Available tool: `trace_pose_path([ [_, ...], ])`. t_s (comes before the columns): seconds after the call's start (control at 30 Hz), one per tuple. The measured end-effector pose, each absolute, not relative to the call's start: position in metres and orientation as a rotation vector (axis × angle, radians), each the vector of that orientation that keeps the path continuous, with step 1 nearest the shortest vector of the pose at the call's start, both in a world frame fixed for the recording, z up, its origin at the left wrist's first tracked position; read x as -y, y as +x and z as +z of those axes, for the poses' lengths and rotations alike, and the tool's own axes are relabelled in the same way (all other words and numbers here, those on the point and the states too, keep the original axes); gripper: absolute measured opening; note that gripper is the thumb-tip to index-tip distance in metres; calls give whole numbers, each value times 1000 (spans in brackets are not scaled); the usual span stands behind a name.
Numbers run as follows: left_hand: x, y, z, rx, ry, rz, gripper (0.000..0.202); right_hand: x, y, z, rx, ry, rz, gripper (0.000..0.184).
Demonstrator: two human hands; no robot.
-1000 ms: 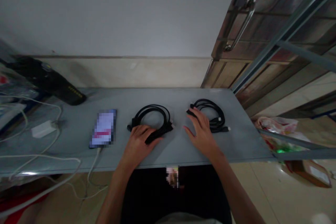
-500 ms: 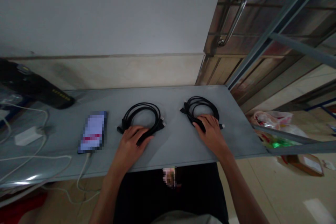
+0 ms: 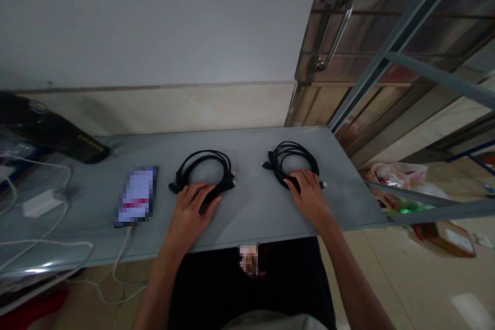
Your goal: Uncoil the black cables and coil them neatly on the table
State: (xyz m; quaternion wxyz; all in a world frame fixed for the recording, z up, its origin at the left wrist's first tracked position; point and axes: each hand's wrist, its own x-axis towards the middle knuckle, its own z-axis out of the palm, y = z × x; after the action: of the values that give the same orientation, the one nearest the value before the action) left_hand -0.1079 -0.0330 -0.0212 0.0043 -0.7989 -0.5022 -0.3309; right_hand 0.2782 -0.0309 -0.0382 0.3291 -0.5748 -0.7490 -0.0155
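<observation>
Two coiled black cables lie flat on the grey shelf top, side by side. My left hand [image 3: 193, 211] has its fingers curled over the near edge of the left coiled cable [image 3: 225, 178], thumb on the near side. The right coiled cable [image 3: 276, 164] is gripped the same way by my right hand [image 3: 308, 195], at its near edge. Plug ends stick out at the sides of both coils. Under my fingers, part of each coil is hidden.
Left of the coils lies a phone [image 3: 136, 196] with a white cord. Further left are a white charger [image 3: 40, 203], white cords and a black cylindrical object [image 3: 58, 131]. A wall [image 3: 162, 20] stands behind. At right are a metal frame [image 3: 390, 59] and bags [image 3: 402, 178].
Both hands stay on their coils. The left coil and hand have shifted slightly left, and the whole view has moved a little.
</observation>
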Motion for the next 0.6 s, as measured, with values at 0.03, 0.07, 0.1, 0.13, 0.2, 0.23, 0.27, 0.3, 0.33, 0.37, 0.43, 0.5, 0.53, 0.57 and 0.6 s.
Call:
trace_pose_path([
  [0.03, 33, -107, -20, 1569, -2497, -1039, 30, 31, 278, -38, 1955, -1503, -42, 27],
  [0.07, 34, -107, -20, 1558, -2495, -1042, 29, 31, 278, -38, 1947, -1502, -44, 28],
  [0.1, 34, -107, -19, 1541, -2495, -1048, 29, 31, 278, -37, 1937, -1503, -47, 28],
  [0.13, 34, -107, -19, 1523, -2494, -1057, 28, 31, 278, -37, 1927, -1503, -49, 29],
  [0.2, 34, -107, -19, 1503, -2489, -1078, 27, 31, 278, -38, 1918, -1504, -55, 29],
  [0.23, 34, -107, -19, 1498, -2487, -1089, 27, 31, 279, -38, 1919, -1504, -60, 30],
  [0.27, 34, -107, -20, 1496, -2487, -1098, 27, 32, 279, -38, 1920, -1504, -68, 30],
  [0.3, 34, -107, -20, 1498, -2488, -1105, 26, 32, 280, -38, 1920, -1502, -76, 31],
  [0.33, 34, -107, -20, 1502, -2491, -1109, 26, 32, 280, -39, 1918, -1502, -84, 31],
  [0.37, 35, -107, -20, 1505, -2495, -1110, 26, 32, 280, -39, 1913, -1503, -91, 31],
  [0.43, 35, -107, -20, 1513, -2500, -1107, 26, 32, 281, -39, 1897, -1510, -98, 32],
  [0.5, 36, -107, -19, 1520, -2500, -1107, 26, 32, 280, -39, 1874, -1521, -102, 32],
  [0.53, 36, -107, -19, 1525, -2501, -1109, 26, 32, 280, -39, 1864, -1524, -102, 32],
  [0.57, 36, -107, -19, 1531, -2502, -1111, 26, 32, 280, -39, 1855, -1522, -103, 31],
  [0.6, 37, -107, -18, 1536, -2502, -1113, 26, 32, 280, -39, 1849, -1518, -104, 31],
])
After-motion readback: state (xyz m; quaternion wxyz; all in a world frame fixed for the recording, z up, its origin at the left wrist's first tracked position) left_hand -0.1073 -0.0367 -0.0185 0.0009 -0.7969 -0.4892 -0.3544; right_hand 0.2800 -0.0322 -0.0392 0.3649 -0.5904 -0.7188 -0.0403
